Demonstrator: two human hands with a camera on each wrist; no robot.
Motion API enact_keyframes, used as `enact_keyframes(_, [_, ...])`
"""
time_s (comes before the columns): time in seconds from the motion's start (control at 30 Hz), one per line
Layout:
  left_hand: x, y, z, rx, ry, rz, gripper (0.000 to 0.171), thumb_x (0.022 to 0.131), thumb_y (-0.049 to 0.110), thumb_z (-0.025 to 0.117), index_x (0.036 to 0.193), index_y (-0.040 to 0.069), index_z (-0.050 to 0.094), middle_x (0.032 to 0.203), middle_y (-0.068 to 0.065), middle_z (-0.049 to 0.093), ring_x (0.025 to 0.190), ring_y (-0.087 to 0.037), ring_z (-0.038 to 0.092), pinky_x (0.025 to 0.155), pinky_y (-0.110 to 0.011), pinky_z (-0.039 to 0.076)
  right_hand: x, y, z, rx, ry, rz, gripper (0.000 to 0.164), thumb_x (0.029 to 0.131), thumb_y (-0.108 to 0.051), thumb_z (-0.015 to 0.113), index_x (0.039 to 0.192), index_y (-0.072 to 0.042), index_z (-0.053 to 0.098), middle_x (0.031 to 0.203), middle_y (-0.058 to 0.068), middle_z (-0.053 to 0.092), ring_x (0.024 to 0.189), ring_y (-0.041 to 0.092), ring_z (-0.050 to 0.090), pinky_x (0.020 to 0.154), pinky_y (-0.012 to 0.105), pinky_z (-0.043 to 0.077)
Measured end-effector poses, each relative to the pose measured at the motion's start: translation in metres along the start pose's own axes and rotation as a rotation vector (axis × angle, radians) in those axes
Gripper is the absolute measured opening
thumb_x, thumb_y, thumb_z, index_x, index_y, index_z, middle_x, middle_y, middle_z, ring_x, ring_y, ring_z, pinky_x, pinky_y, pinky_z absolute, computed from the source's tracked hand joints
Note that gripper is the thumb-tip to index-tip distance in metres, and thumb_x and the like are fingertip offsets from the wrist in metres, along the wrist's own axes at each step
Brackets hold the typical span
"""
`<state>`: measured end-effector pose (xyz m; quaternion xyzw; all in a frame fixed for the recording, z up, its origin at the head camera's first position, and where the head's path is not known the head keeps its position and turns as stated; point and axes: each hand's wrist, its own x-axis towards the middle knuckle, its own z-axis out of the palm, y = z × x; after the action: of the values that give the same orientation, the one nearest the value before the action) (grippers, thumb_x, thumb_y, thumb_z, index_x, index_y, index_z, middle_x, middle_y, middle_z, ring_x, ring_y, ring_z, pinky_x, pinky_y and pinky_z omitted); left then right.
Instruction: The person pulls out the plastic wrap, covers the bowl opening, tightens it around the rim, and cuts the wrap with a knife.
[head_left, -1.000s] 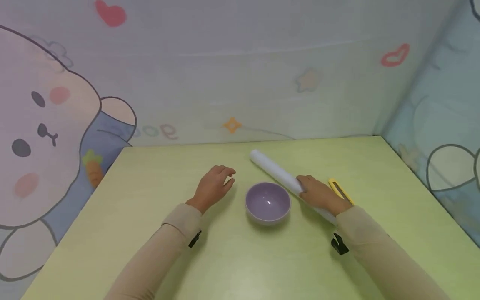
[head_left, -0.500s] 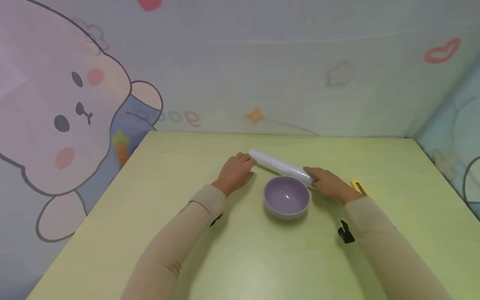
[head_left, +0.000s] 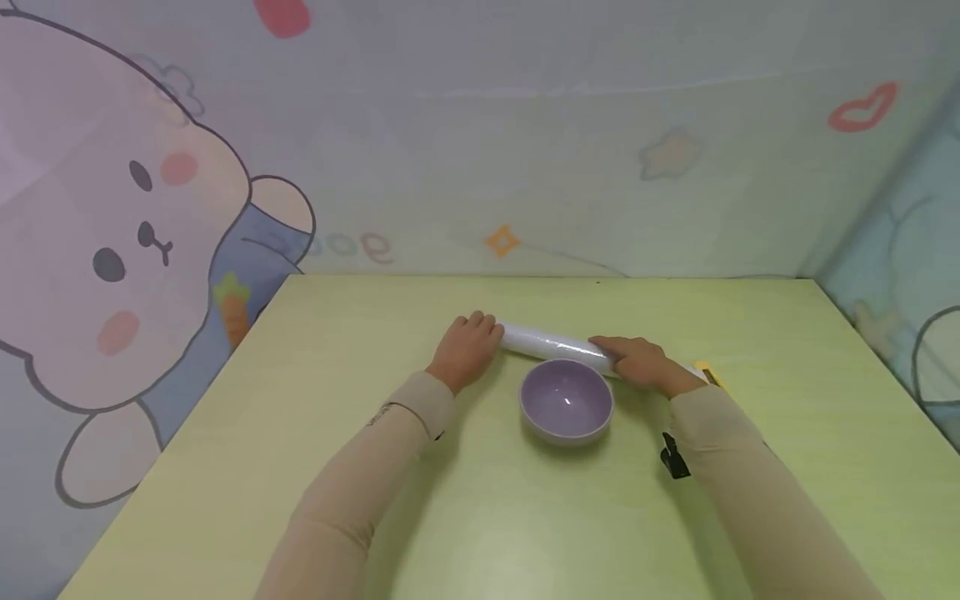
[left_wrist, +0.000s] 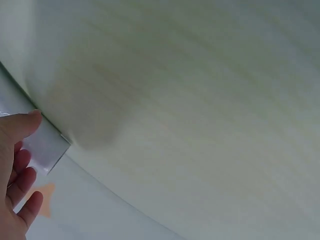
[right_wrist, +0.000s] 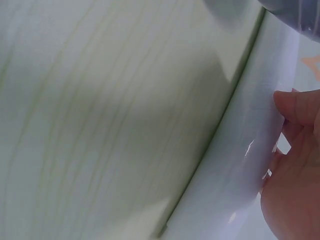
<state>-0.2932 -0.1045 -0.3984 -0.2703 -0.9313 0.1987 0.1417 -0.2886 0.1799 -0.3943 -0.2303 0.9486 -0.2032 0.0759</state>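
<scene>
A long white roll of plastic wrap [head_left: 551, 345], glossy on its surface, lies on the table behind a lilac bowl [head_left: 566, 404]. My left hand [head_left: 467, 350] grips the roll's left end; in the left wrist view the thumb lies on the near side of the roll [left_wrist: 49, 145] and the fingers curl behind it. Further right, my right hand [head_left: 643, 364] holds the roll, its thumb [right_wrist: 295, 106] on the film in the right wrist view and its other fingers partly hidden. The bowl stands upright, with nothing seen inside.
A yellow utility knife [head_left: 707, 372] lies right of the roll, partly hidden by the right forearm. The pale green table [head_left: 480, 517] ends at a printed cloth backdrop [head_left: 420, 167], with another cloth along the right side.
My left hand has moved forward and right and taken hold of the roll's far end. The roll has swung from a steep slant to lie more crosswise behind the bowl.
</scene>
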Motion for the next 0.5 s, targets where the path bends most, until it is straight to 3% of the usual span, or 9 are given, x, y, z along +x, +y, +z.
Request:
enact_keyframes(0.27, [0.0044,-0.0024,0.0036,0.015,0.084,0.036,0.014,0.092,0.009,0.052,0.106,0.008,0.054,0.103,-0.005,0.057,0.091,-0.020,0.052,0.076,-0.030,0.046,0.0026,-0.0027,0.0000,0.045,-0.027,0.016,0.059,0.079,-0.003,0.036,0.138,-0.006,0.040,0.139,0.022,0.041,0.126,0.044,0.039,0.098,0.062,0.030])
enact_keyframes(0.5, [0.0038,-0.0046,0.0080,0.060,0.110,0.096,0.013,0.090,0.006,0.055,0.103,0.008,0.054,0.101,-0.004,0.057,0.089,-0.019,0.052,0.075,-0.028,0.047,0.0059,0.0005,-0.0002,0.037,-0.031,0.016,0.057,0.081,-0.004,0.034,0.138,-0.009,0.041,0.140,0.020,0.041,0.127,0.043,0.038,0.100,0.063,0.025])
